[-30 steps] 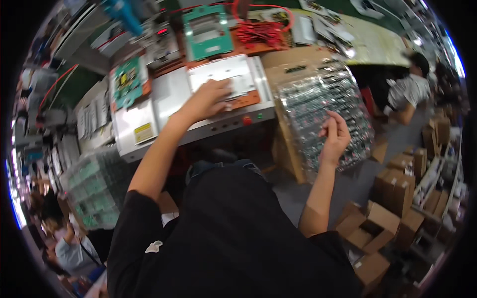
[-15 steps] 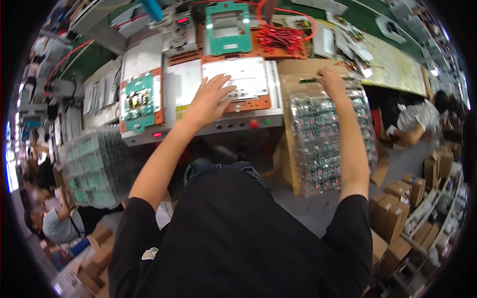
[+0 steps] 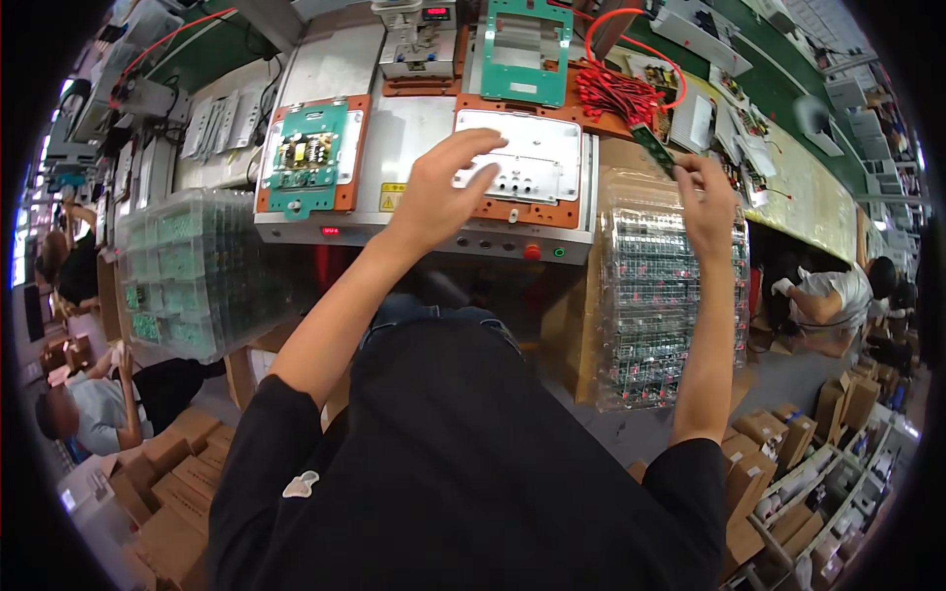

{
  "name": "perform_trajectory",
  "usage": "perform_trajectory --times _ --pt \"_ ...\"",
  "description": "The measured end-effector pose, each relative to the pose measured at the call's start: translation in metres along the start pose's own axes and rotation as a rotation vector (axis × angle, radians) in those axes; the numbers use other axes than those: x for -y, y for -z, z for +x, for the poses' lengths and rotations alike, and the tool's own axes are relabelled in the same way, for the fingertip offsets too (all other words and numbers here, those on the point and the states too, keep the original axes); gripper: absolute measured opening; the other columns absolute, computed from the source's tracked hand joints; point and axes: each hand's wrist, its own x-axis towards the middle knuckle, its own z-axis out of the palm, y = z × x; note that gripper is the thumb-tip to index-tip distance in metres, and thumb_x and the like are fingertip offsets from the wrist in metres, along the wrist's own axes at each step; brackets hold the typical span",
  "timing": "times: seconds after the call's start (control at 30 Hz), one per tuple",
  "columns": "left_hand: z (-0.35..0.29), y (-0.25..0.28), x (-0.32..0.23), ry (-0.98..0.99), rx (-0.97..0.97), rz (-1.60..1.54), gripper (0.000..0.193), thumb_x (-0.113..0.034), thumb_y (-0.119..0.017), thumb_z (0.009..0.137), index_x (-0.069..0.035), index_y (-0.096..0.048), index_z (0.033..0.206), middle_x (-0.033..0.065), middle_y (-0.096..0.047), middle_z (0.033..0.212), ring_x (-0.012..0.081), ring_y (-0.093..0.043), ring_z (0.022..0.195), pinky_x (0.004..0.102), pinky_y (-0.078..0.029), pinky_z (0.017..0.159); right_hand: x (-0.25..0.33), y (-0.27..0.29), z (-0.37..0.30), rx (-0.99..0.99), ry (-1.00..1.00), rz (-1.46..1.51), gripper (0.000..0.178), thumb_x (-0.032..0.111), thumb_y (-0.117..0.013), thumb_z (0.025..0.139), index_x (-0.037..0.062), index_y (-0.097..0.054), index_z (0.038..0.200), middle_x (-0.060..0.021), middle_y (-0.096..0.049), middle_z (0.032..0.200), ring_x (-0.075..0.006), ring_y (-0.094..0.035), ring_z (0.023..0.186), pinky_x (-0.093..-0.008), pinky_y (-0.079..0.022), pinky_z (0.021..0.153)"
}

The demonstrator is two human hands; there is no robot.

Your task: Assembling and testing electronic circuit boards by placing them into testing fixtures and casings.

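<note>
Raised above the stack of clear plastic trays, my right hand (image 3: 708, 202) pinches a narrow green circuit board (image 3: 652, 150) at one end. Circuit boards with small red parts fill the trays (image 3: 670, 286) below it. My left hand (image 3: 443, 187) is open, thumb and fingers apart, over the left part of a white metal plate (image 3: 552, 148). That plate lies on an orange-brown base (image 3: 537, 213) on the machine's top. To the left, a green fixture (image 3: 296, 181) holds a board with yellow and black components (image 3: 307, 150).
A bundle of red wires (image 3: 616, 94) lies behind the plate, beside an upright green frame (image 3: 524, 59). The machine's front carries a red button (image 3: 533, 253). More clear trays (image 3: 182, 276) stand at left. Other people sit on both sides; cardboard boxes (image 3: 177, 502) are behind.
The narrow board has come up from the trays in my right hand and now stands tilted above them. My left hand stays over the white plate. The view has shifted.
</note>
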Motion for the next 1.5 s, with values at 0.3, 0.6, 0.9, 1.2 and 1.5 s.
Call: perform_trajectory --times 0.3,0.6,0.9,1.2,1.5 --pt "0.042 -0.013 0.026 0.376 0.157 -0.332 0.026 -0.023 -0.067 0.097 0.000 -0.072 0.107 0.0001 -0.065 0.078 0.0075 -0.057 0.072 0.0254 -0.047 0.066 0.090 -0.064 0.023 0.395 -0.279 0.701 0.019 0.015 -0.065 0.097 0.0018 -0.066 0.110 -0.0036 -0.067 0.097 -0.0107 -0.065 0.080 -0.0259 -0.050 0.065" --pt "0.026 -0.019 0.059 0.426 0.248 -0.473 0.023 -0.013 -0.065 0.097 0.002 -0.071 0.113 0.0083 -0.072 0.098 0.0135 -0.068 0.090 0.0278 -0.054 0.085 0.062 -0.088 0.008 0.521 -0.494 0.874 0.021 0.016 -0.067 0.097 -0.0004 -0.070 0.109 -0.0003 -0.066 0.085 -0.0075 -0.060 0.079 -0.0229 -0.048 0.071" --pt "0.018 -0.012 0.069 0.132 0.351 -0.116 0.018 -0.001 -0.067 0.091 0.000 -0.071 0.108 0.0073 -0.069 0.119 0.0178 -0.067 0.106 0.0317 -0.055 0.091 0.073 -0.093 0.002 0.527 -0.257 0.563 0.024 0.008 -0.075 0.086 0.0071 -0.071 0.110 -0.0024 -0.064 0.083 -0.0078 -0.058 0.073 -0.0238 -0.048 0.065" --pt "-0.007 -0.023 0.070 -0.150 0.327 0.163 0.023 0.001 -0.070 0.083 -0.003 -0.070 0.106 0.0079 -0.066 0.122 0.0284 -0.061 0.117 0.0380 -0.051 0.098 0.067 -0.091 -0.008 0.390 0.072 0.435 0.020 0.011 -0.074 0.083 0.0082 -0.069 0.102 -0.0053 -0.069 0.107 -0.0296 -0.062 0.096 -0.0384 -0.051 0.084" --pt "-0.023 -0.036 0.060 -0.192 0.085 0.277 0.029 -0.001 -0.072 0.082 -0.004 -0.067 0.111 0.0120 -0.060 0.132 0.0333 -0.055 0.124 0.0426 -0.045 0.105 0.068 -0.074 0.007 0.443 0.250 0.231 0.022 0.012 -0.074 0.083 0.0080 -0.070 0.105 -0.0064 -0.069 0.112 -0.0287 -0.061 0.101 -0.0398 -0.049 0.090"
